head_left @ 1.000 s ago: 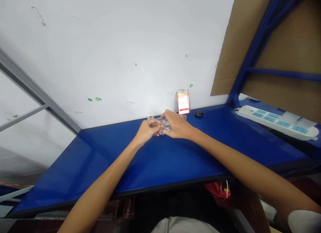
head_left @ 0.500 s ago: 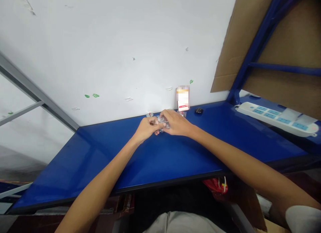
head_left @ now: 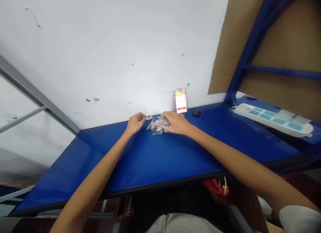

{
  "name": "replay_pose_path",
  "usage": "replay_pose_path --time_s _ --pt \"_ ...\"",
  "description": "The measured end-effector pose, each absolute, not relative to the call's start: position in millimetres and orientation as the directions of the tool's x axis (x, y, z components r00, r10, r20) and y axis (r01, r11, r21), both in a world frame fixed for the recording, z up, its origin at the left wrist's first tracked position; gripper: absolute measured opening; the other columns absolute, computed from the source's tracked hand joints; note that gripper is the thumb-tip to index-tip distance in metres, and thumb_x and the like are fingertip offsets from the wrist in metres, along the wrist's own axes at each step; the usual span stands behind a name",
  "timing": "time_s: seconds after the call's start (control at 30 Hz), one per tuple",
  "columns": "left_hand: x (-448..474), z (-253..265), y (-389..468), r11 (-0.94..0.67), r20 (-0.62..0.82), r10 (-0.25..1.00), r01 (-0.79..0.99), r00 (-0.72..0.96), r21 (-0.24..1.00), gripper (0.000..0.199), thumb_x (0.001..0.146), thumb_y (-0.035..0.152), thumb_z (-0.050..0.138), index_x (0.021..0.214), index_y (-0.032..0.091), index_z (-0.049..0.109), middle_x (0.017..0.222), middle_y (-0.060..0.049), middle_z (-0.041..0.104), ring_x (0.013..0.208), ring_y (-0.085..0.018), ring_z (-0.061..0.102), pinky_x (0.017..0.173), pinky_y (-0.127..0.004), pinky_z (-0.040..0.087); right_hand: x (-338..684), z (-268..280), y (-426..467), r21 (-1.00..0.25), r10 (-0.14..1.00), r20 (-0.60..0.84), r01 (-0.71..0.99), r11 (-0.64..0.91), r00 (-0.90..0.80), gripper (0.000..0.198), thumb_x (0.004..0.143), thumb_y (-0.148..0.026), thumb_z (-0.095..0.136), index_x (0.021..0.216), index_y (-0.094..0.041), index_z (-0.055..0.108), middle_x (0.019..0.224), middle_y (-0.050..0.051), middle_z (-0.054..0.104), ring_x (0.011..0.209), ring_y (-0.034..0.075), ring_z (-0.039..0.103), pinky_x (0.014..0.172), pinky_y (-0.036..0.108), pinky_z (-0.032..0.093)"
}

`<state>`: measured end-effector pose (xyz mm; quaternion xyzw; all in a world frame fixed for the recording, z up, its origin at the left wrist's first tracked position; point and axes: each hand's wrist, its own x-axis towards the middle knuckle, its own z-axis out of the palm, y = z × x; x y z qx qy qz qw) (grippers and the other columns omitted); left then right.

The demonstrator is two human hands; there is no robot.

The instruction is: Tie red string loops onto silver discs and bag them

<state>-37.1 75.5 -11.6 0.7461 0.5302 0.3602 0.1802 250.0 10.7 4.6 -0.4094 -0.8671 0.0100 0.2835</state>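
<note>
Several small clear plastic bags (head_left: 157, 126) with greyish pieces inside lie in a heap on the blue table. My right hand (head_left: 177, 123) is closed on the right part of this heap, its fingers curled over the plastic. To the left, away from the bags, my left hand (head_left: 135, 123) has its thumb and fingers drawn together. What is between them, if anything, is too small to make out. Right at its fingertips lies a small round pale disc (head_left: 149, 117) with a red mark. Whether the fingers touch the disc I cannot tell.
A phone (head_left: 181, 102) with a lit screen leans on the white wall behind my right hand. A small black object (head_left: 197, 112) lies to its right. Farther right is a white power strip (head_left: 273, 120) beside a blue frame (head_left: 247, 59). The table's dark front edge (head_left: 163, 185) runs before me.
My left hand has come off the plastic bags and moved left to the round disc. The bags now lie spread out under my right hand. The view has shifted slightly.
</note>
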Motion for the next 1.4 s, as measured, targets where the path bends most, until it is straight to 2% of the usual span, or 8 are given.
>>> replay_pose_path --time_s 0.17,0.3,0.43,0.53,0.63,1.07,1.27,1.4 --pt "-33.8 -24.0 110.1 -0.462 0.310 0.874 0.837 0.374 0.293 0.042 0.099 0.036 0.065 0.138 0.018 0.066 0.125 -0.015 0.074 0.098 -0.027 0.071 0.092 -0.040 0.054 253.1 -0.4 13.7 -0.261 0.750 0.449 0.732 0.629 -0.485 0.031 0.091 -0.032 0.079 0.111 -0.021 0.058 0.108 0.010 0.073 0.087 0.025 0.064 0.068 0.031 0.037" --pt "-23.8 -25.3 120.7 -0.454 0.309 0.872 0.865 0.381 0.214 0.017 0.098 0.025 0.063 0.113 0.021 0.072 0.114 -0.012 0.074 0.109 -0.030 0.069 0.095 -0.040 0.053 254.6 -2.5 15.5 -0.268 0.746 0.467 0.728 0.631 -0.474 0.030 0.092 -0.034 0.077 0.110 -0.021 0.057 0.107 0.009 0.071 0.088 0.024 0.064 0.069 0.031 0.039" --pt "-26.5 -27.1 114.1 -0.454 0.368 0.874 0.804 0.317 0.384 0.008 0.100 0.028 0.060 0.098 0.021 0.065 0.108 -0.011 0.073 0.103 -0.026 0.070 0.095 -0.039 0.054 257.2 -0.3 17.3 -0.251 0.724 0.525 0.732 0.634 -0.447 0.027 0.091 -0.031 0.075 0.108 -0.022 0.055 0.112 0.008 0.068 0.094 0.024 0.064 0.072 0.032 0.041" --pt "-32.3 -20.6 96.5 -0.390 0.329 0.921 0.501 0.209 0.773 0.025 0.101 0.045 0.062 0.099 0.021 0.056 0.098 -0.007 0.072 0.088 -0.022 0.073 0.081 -0.037 0.059 258.3 0.3 19.6 -0.226 0.703 0.552 0.731 0.644 -0.448 0.028 0.089 -0.028 0.074 0.106 -0.022 0.054 0.108 0.007 0.066 0.092 0.025 0.062 0.072 0.033 0.041" --pt "-32.0 -0.6 72.9 -0.351 0.313 0.930 0.207 0.195 0.913 0.042 0.089 0.054 0.078 0.093 0.019 0.055 0.096 -0.006 0.072 0.084 -0.019 0.073 0.075 -0.033 0.060 257.1 -2.0 21.4 -0.197 0.696 0.559 0.743 0.640 -0.451 0.028 0.089 -0.030 0.074 0.106 -0.022 0.053 0.107 0.009 0.066 0.090 0.027 0.060 0.070 0.034 0.039" --pt "18.3 38.0 16.5 -0.302 0.280 0.951 0.195 0.130 0.933 0.032 0.076 0.042 0.090 0.084 0.018 0.070 0.067 -0.001 0.073 0.056 -0.013 0.060 0.059 -0.026 0.048 249.3 -6.1 17.3 -0.208 0.674 0.618 0.742 0.637 -0.405 0.042 0.088 -0.036 0.078 0.114 -0.021 0.048 0.114 0.012 0.065 0.091 0.028 0.060 0.069 0.034 0.037" --pt "29.6 53.0 -10.6 -0.416 0.353 0.901 0.276 0.251 0.867 0.038 0.089 0.048 0.083 0.113 0.021 0.073 0.097 -0.007 0.085 0.079 -0.022 0.074 0.068 -0.030 0.052 240.6 -12.4 17.7 -0.407 0.699 0.657 0.647 0.644 -0.282 0.042 0.086 -0.036 0.074 0.114 -0.025 0.045 0.106 0.007 0.066 0.088 0.025 0.062 0.071 0.033 0.040" --pt "26.3 74.6 -26.2 -0.640 0.630 0.758 0.384 0.170 0.666 0.022 0.100 0.039 0.071 0.117 0.025 0.072 0.116 -0.007 0.082 0.102 -0.024 0.073 0.079 -0.031 0.050 238.6 -10.8 18.1 -0.583 0.715 0.687 0.488 0.649 -0.129 0.038 0.086 -0.037 0.071 0.108 -0.026 0.042 0.097 0.001 0.061 0.081 0.021 0.059 0.072 0.032 0.043"
